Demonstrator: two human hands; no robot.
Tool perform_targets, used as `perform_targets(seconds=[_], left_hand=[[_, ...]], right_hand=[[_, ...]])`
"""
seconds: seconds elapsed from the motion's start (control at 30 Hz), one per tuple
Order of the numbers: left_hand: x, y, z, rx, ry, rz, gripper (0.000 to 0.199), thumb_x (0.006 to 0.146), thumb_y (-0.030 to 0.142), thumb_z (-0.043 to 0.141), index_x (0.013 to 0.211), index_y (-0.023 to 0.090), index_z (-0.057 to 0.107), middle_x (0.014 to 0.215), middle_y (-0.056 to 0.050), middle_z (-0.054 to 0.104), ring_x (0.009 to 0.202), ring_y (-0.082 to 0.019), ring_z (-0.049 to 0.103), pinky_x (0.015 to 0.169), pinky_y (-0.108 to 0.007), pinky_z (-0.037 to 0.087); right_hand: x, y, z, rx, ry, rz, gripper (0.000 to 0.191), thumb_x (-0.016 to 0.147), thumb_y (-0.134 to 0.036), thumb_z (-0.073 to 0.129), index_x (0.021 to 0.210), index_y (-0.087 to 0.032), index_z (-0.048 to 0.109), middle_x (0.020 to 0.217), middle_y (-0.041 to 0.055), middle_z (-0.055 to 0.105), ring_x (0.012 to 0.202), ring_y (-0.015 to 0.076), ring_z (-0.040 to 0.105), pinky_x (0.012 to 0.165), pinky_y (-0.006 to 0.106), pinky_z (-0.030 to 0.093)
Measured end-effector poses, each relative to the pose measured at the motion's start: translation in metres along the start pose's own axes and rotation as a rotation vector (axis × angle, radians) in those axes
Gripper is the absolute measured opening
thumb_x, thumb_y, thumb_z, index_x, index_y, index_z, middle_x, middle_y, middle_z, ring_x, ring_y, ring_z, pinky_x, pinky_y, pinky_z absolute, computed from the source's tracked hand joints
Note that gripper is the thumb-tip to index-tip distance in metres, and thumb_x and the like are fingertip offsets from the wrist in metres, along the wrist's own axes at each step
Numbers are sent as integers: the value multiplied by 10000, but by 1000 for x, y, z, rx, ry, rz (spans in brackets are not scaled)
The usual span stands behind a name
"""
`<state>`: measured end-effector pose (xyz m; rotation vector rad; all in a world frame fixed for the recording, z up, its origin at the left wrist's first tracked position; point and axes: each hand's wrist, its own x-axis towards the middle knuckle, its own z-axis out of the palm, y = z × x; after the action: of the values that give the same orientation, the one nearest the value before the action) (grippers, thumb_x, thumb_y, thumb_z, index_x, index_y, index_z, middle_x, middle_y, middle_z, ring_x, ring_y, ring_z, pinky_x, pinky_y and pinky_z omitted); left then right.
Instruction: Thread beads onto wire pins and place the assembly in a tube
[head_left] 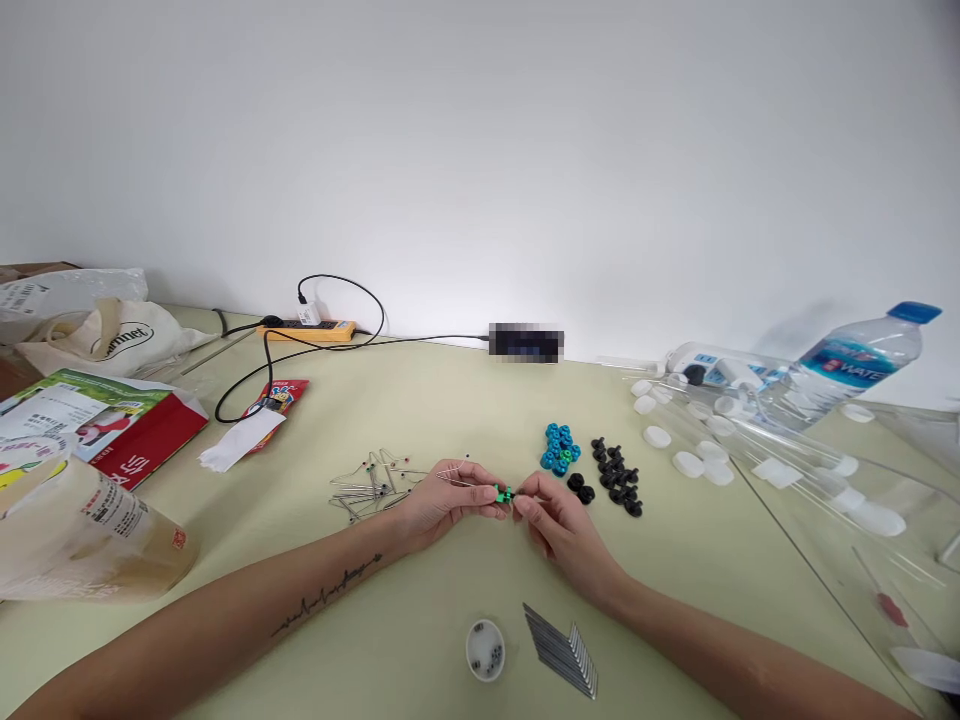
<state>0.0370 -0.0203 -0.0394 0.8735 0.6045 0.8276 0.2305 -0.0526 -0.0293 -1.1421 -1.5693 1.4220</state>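
Note:
Between my two hands is a small green part (504, 494). My left hand (450, 500) pinches it from the left, and a thin wire piece sticks out over the fingers. My right hand (556, 522) has its thumb and forefinger pressed together at the part's right end, on a tiny dark piece. Thin metal wire pieces (375, 487) with small coloured ends lie left of my left hand. Beyond my right hand sit blue parts (559, 450), two black round parts (581, 488) and a group of black knobs (618, 478).
Nearer me are a small white cup (485, 650) with tiny pieces and a row of bent metal rods (561, 650). A drink cup (97, 530) and boxes stand left. Clear tubes, white caps and a water bottle (855, 360) lie right. A power strip (307, 330) is behind.

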Motion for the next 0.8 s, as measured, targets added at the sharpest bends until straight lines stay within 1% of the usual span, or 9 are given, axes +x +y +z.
perform_targets(seconds=[0.07,0.13,0.2,0.33,0.47,0.53,0.6,0.73,0.8], left_hand=[[0,1,0,-10,12,3,189,688,166,745,846,80,688,773,-63,690,679,-137,669,701,-225,517],[1,1,0,-9,15,6,184,688,162,744,843,80,688,772,-61,690,671,-134,669,695,-221,518],[1,0,0,-4,7,7,183,690,164,743,842,79,688,783,-67,694,683,-141,671,695,-225,521],[1,0,0,15,-19,-3,194,693,171,741,849,71,683,777,-84,697,700,-149,671,704,-235,526],[1,0,0,0,9,6,195,689,176,744,846,76,684,790,-75,693,686,-143,671,691,-223,522],[1,0,0,2,18,7,194,687,176,746,844,79,685,791,-73,693,676,-138,669,687,-219,519],[1,0,-1,9,13,8,194,687,177,746,843,79,686,792,-75,694,679,-140,668,692,-227,520],[1,-1,-1,23,-10,3,197,686,180,747,845,80,687,779,-80,697,706,-151,669,708,-242,520],[1,0,0,19,-6,5,196,686,180,746,846,83,689,779,-77,697,699,-147,670,706,-239,517]], right_hand=[[0,0,0,29,5,6,204,877,-405,529,838,-220,453,543,-78,391,436,69,298,391,190,213],[0,-1,1,31,10,2,193,868,-389,548,850,-223,450,562,-74,411,439,67,304,393,190,217],[0,-2,0,5,14,-9,217,882,-404,520,803,-210,464,563,-66,407,445,68,317,399,195,224],[1,-1,0,-63,0,-23,363,925,-445,417,678,-184,467,525,-56,380,441,67,316,403,206,217],[0,0,0,2,3,-17,217,891,-410,504,815,-211,464,542,-74,387,438,69,309,396,197,214],[0,0,0,23,5,-14,190,866,-384,551,863,-224,448,550,-80,399,437,70,306,394,195,213],[0,-1,0,9,6,-11,197,870,-389,542,830,-218,453,542,-78,393,437,70,307,396,197,214],[1,-2,0,-45,-7,-10,332,916,-434,439,693,-189,456,539,-58,390,440,65,309,400,205,214],[1,-3,0,-26,-6,-7,291,906,-426,466,731,-193,459,563,-58,407,442,63,311,398,201,217]])
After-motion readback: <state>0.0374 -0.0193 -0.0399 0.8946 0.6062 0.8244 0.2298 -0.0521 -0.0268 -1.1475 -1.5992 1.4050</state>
